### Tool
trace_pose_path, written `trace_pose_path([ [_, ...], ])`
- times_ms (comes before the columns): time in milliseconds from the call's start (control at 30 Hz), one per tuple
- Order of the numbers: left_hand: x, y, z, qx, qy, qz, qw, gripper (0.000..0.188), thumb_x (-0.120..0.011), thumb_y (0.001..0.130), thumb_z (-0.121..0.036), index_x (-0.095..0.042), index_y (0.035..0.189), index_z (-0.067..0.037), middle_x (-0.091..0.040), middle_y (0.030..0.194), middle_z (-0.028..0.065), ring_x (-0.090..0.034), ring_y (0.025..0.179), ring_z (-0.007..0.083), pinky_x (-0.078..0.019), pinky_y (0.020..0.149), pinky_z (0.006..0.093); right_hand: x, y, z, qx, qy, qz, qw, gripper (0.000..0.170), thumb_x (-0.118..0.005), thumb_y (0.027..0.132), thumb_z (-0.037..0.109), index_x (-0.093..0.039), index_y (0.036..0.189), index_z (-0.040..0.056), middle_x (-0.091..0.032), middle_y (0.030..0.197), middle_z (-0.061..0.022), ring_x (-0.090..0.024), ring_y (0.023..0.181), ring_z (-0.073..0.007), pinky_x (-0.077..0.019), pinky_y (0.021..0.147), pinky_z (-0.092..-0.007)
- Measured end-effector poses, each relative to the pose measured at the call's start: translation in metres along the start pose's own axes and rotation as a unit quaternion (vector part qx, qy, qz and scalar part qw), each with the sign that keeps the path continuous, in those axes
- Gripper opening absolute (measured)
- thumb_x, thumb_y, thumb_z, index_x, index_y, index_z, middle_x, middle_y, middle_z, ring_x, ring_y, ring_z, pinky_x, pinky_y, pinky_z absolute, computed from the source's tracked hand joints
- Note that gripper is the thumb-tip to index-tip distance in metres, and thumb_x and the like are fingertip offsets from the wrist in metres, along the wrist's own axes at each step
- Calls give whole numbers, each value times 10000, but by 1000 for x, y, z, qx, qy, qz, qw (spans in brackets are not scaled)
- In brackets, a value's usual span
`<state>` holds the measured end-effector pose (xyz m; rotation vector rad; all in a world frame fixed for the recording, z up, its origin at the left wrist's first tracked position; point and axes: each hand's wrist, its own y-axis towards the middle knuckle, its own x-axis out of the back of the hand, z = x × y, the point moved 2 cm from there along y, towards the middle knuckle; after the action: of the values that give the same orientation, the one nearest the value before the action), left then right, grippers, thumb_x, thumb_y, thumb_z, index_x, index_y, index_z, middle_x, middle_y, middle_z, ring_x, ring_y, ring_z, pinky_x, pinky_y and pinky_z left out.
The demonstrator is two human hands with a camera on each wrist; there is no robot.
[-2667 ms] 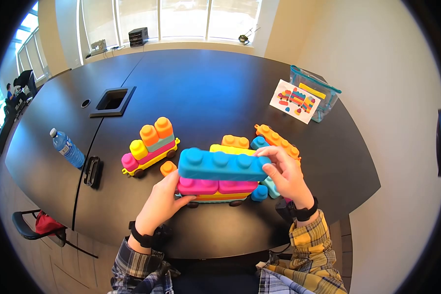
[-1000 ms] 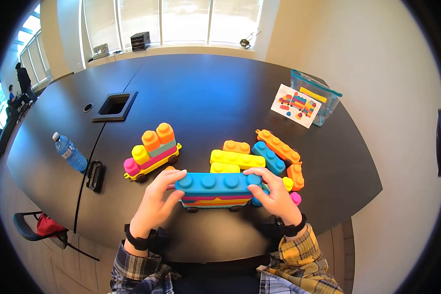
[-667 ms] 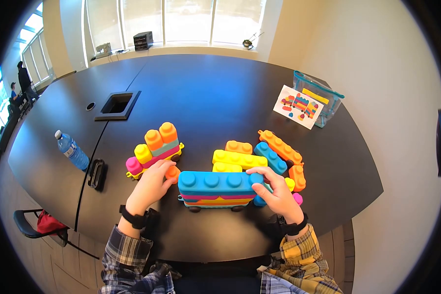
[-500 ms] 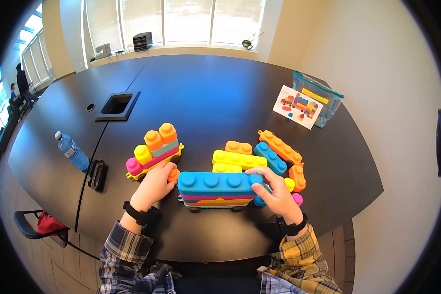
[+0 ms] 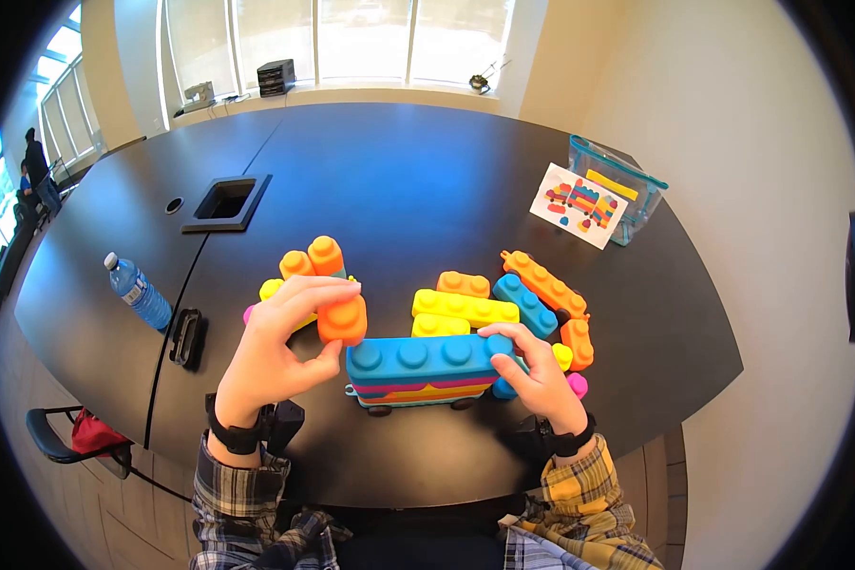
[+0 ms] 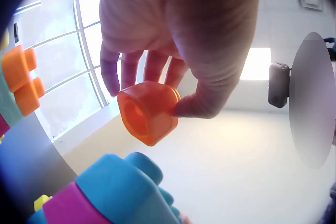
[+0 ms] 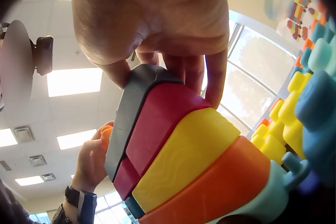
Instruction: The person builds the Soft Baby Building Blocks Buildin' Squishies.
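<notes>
My left hand [image 5: 277, 344] pinches an orange building block [image 5: 342, 321] between thumb and fingers, above the left end of a stacked block wagon. In the left wrist view the orange block [image 6: 149, 111] shows its hollow underside, apart from the blue top. The wagon's top is a long blue block [image 5: 427, 356] with a row of studs. Beneath it lie pink, yellow and orange layers on a teal wheeled base, seen side-on in the right wrist view as a wagon [image 7: 194, 155]. My right hand [image 5: 539, 377] grips the right end of the blue block, thumb in front and fingers behind.
Another block wagon [image 5: 299, 285] stands at left, partly behind my left hand. Loose blocks lie to the right: a yellow block [image 5: 465, 308], a blue block [image 5: 525, 304] and an orange wheeled base [image 5: 543, 283]. Further off are a picture card [image 5: 578, 205], a clear bag [image 5: 636, 204] and a water bottle [image 5: 139, 292].
The blue block has come down onto the wagon. My left hand has let go of it, reached left, taken the orange block and lifted it beside the wagon's top. The right hand keeps its grip.
</notes>
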<state>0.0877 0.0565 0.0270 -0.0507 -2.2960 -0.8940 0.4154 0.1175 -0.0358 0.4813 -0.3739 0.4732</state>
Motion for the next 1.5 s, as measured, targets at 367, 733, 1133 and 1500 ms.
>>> trace_pose_path([
  [367,-14,-10,-1,28,-97,48,994,571,-750,747,68,-693,1308,-16,-727,1303,133,-689,1243,268,-529,1108,386,-2,-1,3,-1,-10,0,1000,340,-687,1038,216,-664,1330,44,-755,1219,-130,-734,1103,-293,-542,960,-364],
  [733,-12,-17,10,29,-119,91,988,652,-755,798,89,-653,1430,-37,-669,1431,141,-644,1334,261,-511,1148,398,-5,-7,6,-23,-13,6,1000,389,-700,1034,215,-640,1376,39,-740,1245,-137,-722,1117,-282,-540,964,-370],
  [1133,-68,-69,45,199,-45,164,965,555,-872,844,-91,-618,1333,-29,-727,1228,188,-707,1172,370,-592,962,438,-9,-10,-19,-62,-121,145,980,514,-866,861,191,-667,1309,37,-752,1179,-174,-728,1082,-363,-569,944,-431],
  [1500,-42,52,27,103,29,4,994,402,-811,908,-57,-657,1276,-10,-732,1099,151,-748,1007,311,-603,878,401,48,70,4,-1,-103,22,994,516,-887,812,97,-706,1292,42,-778,1129,-125,-748,973,-267,-589,912,-382],
])
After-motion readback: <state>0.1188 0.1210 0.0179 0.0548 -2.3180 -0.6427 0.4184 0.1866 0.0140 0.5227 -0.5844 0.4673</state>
